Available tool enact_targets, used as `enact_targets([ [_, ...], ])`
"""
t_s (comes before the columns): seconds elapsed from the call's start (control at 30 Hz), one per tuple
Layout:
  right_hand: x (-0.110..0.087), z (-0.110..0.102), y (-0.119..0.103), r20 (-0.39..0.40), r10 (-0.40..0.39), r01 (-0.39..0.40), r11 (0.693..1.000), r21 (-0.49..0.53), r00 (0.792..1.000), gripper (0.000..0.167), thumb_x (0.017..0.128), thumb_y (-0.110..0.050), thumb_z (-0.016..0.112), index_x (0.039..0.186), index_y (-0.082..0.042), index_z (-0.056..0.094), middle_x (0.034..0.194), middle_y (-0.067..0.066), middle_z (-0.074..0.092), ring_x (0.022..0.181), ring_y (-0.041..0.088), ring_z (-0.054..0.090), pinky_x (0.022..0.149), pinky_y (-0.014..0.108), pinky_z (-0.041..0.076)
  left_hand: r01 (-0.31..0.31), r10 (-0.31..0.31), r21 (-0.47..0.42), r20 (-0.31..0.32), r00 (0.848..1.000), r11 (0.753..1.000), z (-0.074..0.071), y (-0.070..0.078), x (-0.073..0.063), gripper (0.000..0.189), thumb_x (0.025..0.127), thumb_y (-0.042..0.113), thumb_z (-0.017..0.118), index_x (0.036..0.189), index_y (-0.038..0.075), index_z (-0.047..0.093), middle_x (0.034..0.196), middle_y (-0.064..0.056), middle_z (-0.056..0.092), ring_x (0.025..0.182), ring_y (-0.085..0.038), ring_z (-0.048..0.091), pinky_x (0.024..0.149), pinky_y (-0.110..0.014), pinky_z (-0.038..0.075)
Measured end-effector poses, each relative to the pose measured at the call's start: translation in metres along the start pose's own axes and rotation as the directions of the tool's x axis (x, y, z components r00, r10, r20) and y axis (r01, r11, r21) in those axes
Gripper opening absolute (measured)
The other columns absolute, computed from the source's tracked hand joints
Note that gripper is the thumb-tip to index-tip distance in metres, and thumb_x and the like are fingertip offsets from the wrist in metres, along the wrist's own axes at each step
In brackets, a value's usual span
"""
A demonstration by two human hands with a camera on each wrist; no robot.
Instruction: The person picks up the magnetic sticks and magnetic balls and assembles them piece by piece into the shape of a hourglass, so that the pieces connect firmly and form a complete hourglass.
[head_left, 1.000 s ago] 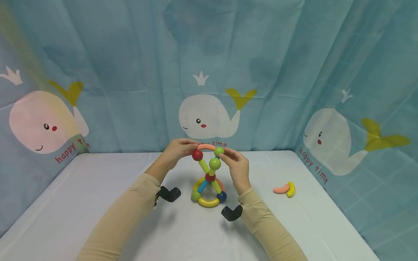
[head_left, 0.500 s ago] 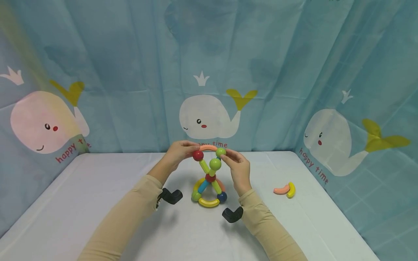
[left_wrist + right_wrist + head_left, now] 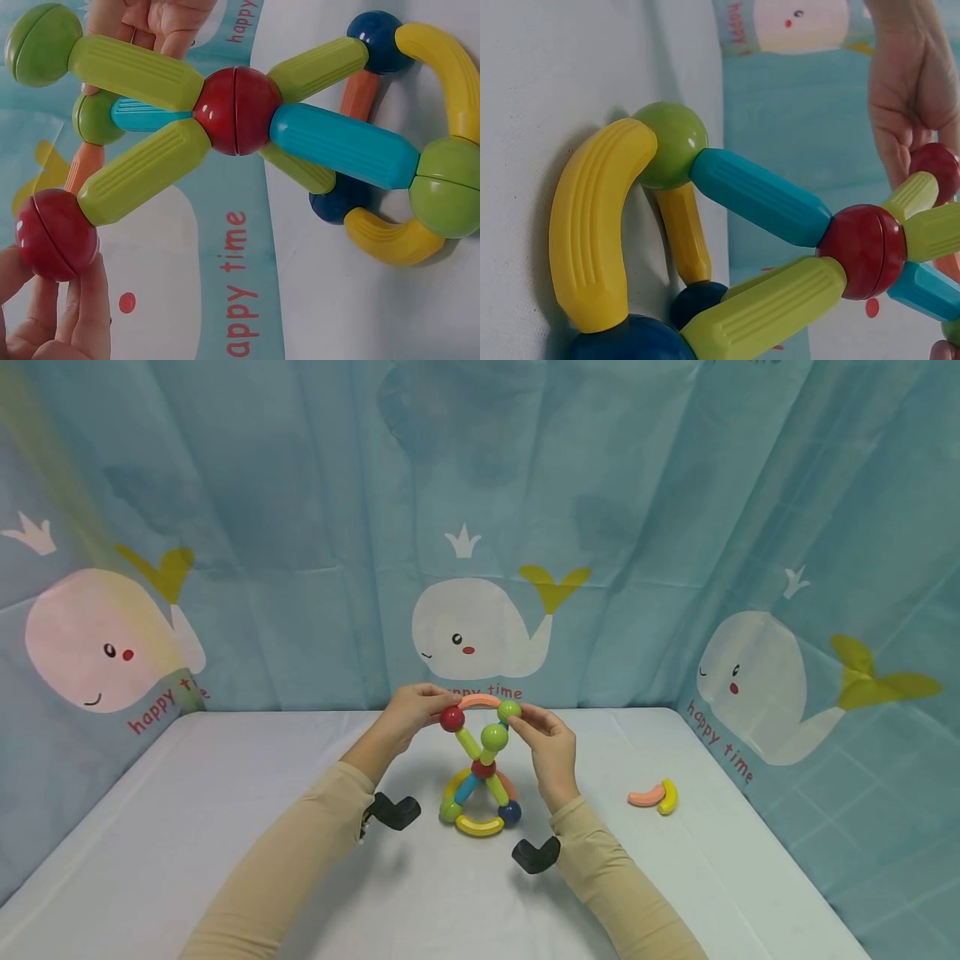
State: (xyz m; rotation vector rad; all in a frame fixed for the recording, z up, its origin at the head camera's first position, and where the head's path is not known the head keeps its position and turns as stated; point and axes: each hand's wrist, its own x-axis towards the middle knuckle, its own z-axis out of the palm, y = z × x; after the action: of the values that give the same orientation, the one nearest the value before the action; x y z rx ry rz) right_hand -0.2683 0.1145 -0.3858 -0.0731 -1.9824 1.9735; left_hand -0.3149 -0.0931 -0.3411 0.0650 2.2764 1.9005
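Observation:
A magnetic ball-and-rod structure stands on the table. Its lower ring has yellow curved rods [image 3: 480,827], a green ball [image 3: 451,811] and a dark blue ball [image 3: 510,812]. Straight rods meet at the central red ball [image 3: 237,111]. My left hand [image 3: 408,717] grips the upper red ball [image 3: 57,234] with its fingertips. With thumb and fingers my right hand [image 3: 551,747] pinches the rear green ball [image 3: 508,711]. An orange curved rod [image 3: 480,701] arches between these two balls. In front, another green ball [image 3: 494,737] tops a lime rod, untouched.
To the right on the white table [image 3: 720,868] lie a loose orange curved rod [image 3: 646,797] and a yellow curved rod [image 3: 668,797], side by side. A blue curtain [image 3: 300,568] printed with whales encloses the back and sides.
The rear green ball and the orange curved rod have shifted slightly right with my right hand. My left hand has moved slightly right and down. The lower ring stays put.

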Motion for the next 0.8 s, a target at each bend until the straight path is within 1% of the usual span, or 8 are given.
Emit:
enact_targets([
  [0.07,0.000,0.000,0.000,0.002,-0.003,0.003,1.000,0.001,1.000,0.038,0.088,-0.026,0.077,0.120,-0.007,0.069,0.121,0.013,0.070,0.111,0.019,0.064,0.101,0.037,0.051,0.004,-0.004,-0.006,0.002,1.000,1.000,0.001,0.000,0.001,0.031,0.094,0.026,0.068,0.112,0.001,0.068,0.127,-0.014,0.061,0.122,-0.028,0.057,0.111,-0.043,0.045],
  [0.23,0.000,-0.001,-0.003,0.010,-0.011,0.011,1.000,0.008,1.000,0.038,0.088,-0.025,0.077,0.120,-0.007,0.069,0.121,0.014,0.070,0.112,0.019,0.064,0.102,0.037,0.051,0.043,-0.043,-0.028,0.010,0.999,0.999,0.003,0.002,0.001,0.031,0.096,0.023,0.066,0.116,0.000,0.066,0.132,-0.015,0.060,0.125,-0.029,0.058,0.112,-0.042,0.045],
  [0.33,0.000,-0.002,-0.003,0.007,-0.018,0.018,1.000,0.014,1.000,0.038,0.087,-0.024,0.077,0.120,-0.007,0.069,0.121,0.014,0.070,0.113,0.020,0.065,0.103,0.038,0.051,0.056,-0.056,-0.036,0.015,0.998,0.998,0.005,0.002,0.002,0.034,0.097,0.025,0.065,0.120,0.000,0.066,0.133,-0.016,0.060,0.127,-0.029,0.057,0.112,-0.042,0.045],
  [0.43,0.001,-0.002,-0.001,0.010,-0.017,0.016,1.000,0.016,1.000,0.038,0.088,-0.024,0.077,0.120,-0.007,0.069,0.121,0.014,0.070,0.112,0.019,0.064,0.103,0.038,0.051,0.060,-0.058,-0.049,0.046,0.997,0.997,0.003,-0.001,0.001,0.038,0.098,0.028,0.063,0.124,0.000,0.064,0.132,-0.015,0.060,0.126,-0.028,0.057,0.112,-0.042,0.045],
  [0.53,0.000,-0.003,0.000,0.021,-0.011,0.011,1.000,0.006,1.000,0.039,0.088,-0.025,0.076,0.121,-0.007,0.069,0.122,0.013,0.070,0.111,0.016,0.064,0.102,0.037,0.051,0.064,-0.055,-0.092,0.096,0.994,0.994,-0.002,-0.007,-0.004,0.041,0.099,0.028,0.061,0.129,0.001,0.062,0.130,-0.010,0.061,0.122,-0.024,0.059,0.111,-0.041,0.046],
  [0.67,0.000,-0.003,0.000,0.037,-0.015,0.015,1.000,0.000,0.999,0.041,0.088,-0.027,0.076,0.123,-0.007,0.068,0.123,0.013,0.069,0.112,0.016,0.064,0.103,0.038,0.051,0.070,-0.042,-0.186,0.151,0.988,0.980,-0.010,-0.017,-0.013,0.040,0.099,0.022,0.061,0.133,0.001,0.059,0.126,-0.007,0.064,0.111,-0.015,0.065,0.108,-0.037,0.049],
  [0.73,0.000,-0.003,0.000,0.040,-0.017,0.017,1.000,-0.002,0.999,0.041,0.088,-0.027,0.076,0.123,-0.007,0.068,0.123,0.013,0.070,0.112,0.017,0.064,0.103,0.038,0.051,0.061,-0.025,-0.220,0.163,0.986,0.974,-0.011,-0.020,-0.016,0.040,0.099,0.019,0.061,0.133,-0.001,0.058,0.126,-0.007,0.065,0.107,-0.013,0.067,0.105,-0.036,0.050],
  [0.8,0.000,-0.004,0.000,0.038,-0.017,0.017,1.000,-0.004,0.999,0.040,0.088,-0.027,0.076,0.122,-0.007,0.069,0.122,0.013,0.070,0.113,0.018,0.063,0.103,0.038,0.051,0.051,-0.014,-0.228,0.160,0.987,0.972,-0.011,-0.022,-0.017,0.041,0.098,0.020,0.063,0.133,-0.001,0.058,0.126,-0.009,0.065,0.105,-0.012,0.068,0.105,-0.035,0.050],
])
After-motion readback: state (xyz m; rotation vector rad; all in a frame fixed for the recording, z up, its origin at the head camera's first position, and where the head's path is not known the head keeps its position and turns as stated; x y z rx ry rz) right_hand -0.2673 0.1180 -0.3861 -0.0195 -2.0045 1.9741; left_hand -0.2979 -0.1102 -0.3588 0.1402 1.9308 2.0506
